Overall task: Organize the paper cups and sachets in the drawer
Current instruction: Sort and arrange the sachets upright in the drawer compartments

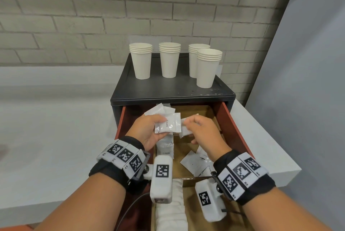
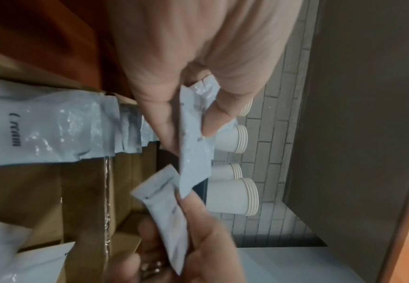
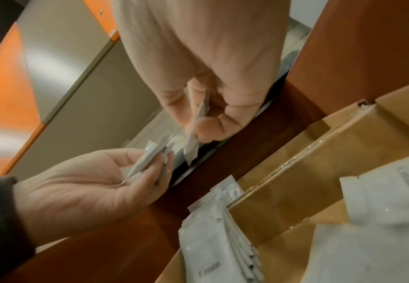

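Over the open drawer (image 1: 233,118), my left hand (image 1: 147,129) holds a small bunch of white "Cream" sachets (image 1: 169,123) between thumb and fingers. The left wrist view shows that bunch of sachets (image 2: 193,145) pinched in my left hand (image 2: 191,118). Close on its right, my right hand (image 1: 197,128) pinches one white sachet (image 1: 185,129), whose end nearly meets the bunch. From the right wrist, that single sachet (image 3: 196,132) sits edge-on between the fingers of my right hand (image 3: 198,122). Several stacks of white paper cups (image 1: 169,60) stand on the black cabinet top (image 1: 168,88).
Cardboard dividers (image 1: 194,113) split the drawer into compartments. Loose sachets (image 1: 197,161) lie in the right compartment, and a row of sachets (image 1: 166,148) fills the narrow left one. A white counter (image 1: 56,118) flanks the cabinet, with a brick wall (image 1: 93,15) behind.
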`<state>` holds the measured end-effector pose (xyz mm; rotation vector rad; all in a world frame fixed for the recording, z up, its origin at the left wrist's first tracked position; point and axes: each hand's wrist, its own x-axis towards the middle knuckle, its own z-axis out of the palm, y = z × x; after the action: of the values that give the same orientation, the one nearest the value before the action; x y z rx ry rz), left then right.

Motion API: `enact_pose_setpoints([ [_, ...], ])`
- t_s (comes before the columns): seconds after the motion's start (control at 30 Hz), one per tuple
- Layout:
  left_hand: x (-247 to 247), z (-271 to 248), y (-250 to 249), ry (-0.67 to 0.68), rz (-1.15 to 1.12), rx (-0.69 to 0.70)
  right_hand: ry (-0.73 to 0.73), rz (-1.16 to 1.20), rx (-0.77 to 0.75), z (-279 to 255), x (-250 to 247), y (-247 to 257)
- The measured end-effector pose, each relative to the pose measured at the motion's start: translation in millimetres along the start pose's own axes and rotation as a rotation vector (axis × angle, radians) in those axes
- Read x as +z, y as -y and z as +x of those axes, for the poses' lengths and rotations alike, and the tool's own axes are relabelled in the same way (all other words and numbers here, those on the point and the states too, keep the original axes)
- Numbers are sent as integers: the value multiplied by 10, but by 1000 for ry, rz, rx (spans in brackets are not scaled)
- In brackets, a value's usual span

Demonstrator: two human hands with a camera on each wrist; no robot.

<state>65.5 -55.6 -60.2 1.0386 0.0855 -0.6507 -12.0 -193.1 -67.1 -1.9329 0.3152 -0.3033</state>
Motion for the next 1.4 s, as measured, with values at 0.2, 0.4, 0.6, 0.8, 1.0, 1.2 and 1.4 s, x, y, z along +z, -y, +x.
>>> enact_pose_setpoints([
  [0.2,75,-63,46,105,19,-14,81,69,-47,-61,170,21],
  [0.4,62,-28,21,-2,-62,-68,-44,175,62,41,-2,28],
  [0.6,57,-58,6,-101,20,-17,-159,129,16,65,-246,60],
  [0.8,16,-65,51,-141,425,116,128,-13,-17,16,-258,112],
  [1.0,83,-106,97,26,507,131,124,-11,-42,15,-137,56],
  [1.2,125,-113,68,34,325,47,97,21,-29,38,-168,38],
  [1.4,5,-61,56,-100,470,182,14,48,34,97,-310,25],
])
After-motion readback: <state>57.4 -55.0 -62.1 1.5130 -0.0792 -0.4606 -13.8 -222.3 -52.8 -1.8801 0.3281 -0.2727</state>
